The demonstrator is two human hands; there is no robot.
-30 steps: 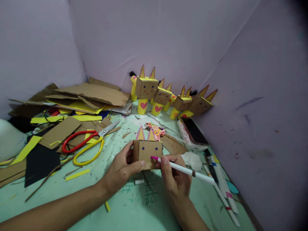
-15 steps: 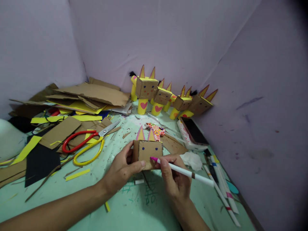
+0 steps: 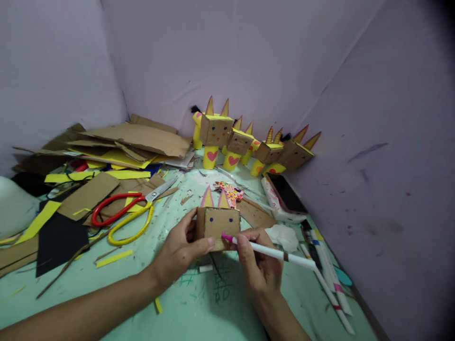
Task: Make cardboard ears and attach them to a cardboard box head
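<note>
My left hand (image 3: pixel 183 253) grips the left side of a small cardboard box head (image 3: pixel 221 221), its thumb lying across the lower front. Two blue dot eyes mark that front face, and two pink-edged pointed ears stand on top. In my right hand (image 3: pixel 261 265) is a white marker (image 3: pixel 273 252) with a pink tip, held like a pen. The tip touches or nearly touches the face below the eyes, beside a faint pink mark. My right fingers rest close to the box's right edge; its back and underside are hidden.
Scissors (image 3: pixel 131 213) with red and yellow handles lie at left among paper strips and cardboard scraps (image 3: pixel 88 194). Finished cardboard animals (image 3: pixel 216 130) stand along the back wall. A phone (image 3: pixel 286 193), crumpled tissue (image 3: pixel 284 237) and several markers (image 3: pixel 329 284) sit at right.
The marker tip has shifted very slightly on the box's face, and a faint pink mark shows beside it. My left hand and the box stay in place.
</note>
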